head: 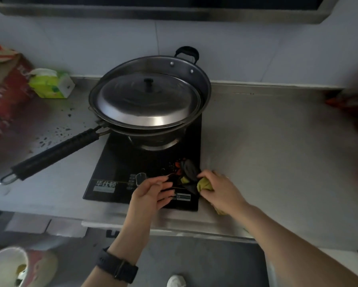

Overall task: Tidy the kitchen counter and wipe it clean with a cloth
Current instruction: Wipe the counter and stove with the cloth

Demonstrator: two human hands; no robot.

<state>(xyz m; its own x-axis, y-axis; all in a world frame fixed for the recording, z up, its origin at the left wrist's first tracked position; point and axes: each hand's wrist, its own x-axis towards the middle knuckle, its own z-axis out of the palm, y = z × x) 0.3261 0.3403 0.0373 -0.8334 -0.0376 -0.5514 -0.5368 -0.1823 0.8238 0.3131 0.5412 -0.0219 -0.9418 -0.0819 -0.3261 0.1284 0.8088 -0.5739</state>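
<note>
Fingers (208, 176) of the right hand (221, 189) are curled tight round a bunched cloth (204, 184), yellow-green with a dark part spilling left over the front right corner of the black induction cooker (120, 168). Left hand (151, 193) is just beside it over the cooker's front edge, with the thumb and forefinger reaching toward the dark part of the cloth and the other fingers loosely bent. I can't tell if it actually pinches the fabric, since it's dark on dark. There's a black watch (118, 266) on the left wrist. Head view, rest of it: the cooker sits on a grey counter (267, 141), and a wok (204, 88) stands on its back half with a metal lid (145, 104) lying inside the rim, black knob up. The wok's long black handle (55, 150) sticks out to the left over the counter. I see dark specks (58, 129) scattered on the counter left of the cooker. A green tissue pack (51, 83) is at the back left by the wall, and a red bag (6, 96) is just left of it, blurred. A white shoe (176, 281) is on the floor at the bottom edge.
</note>
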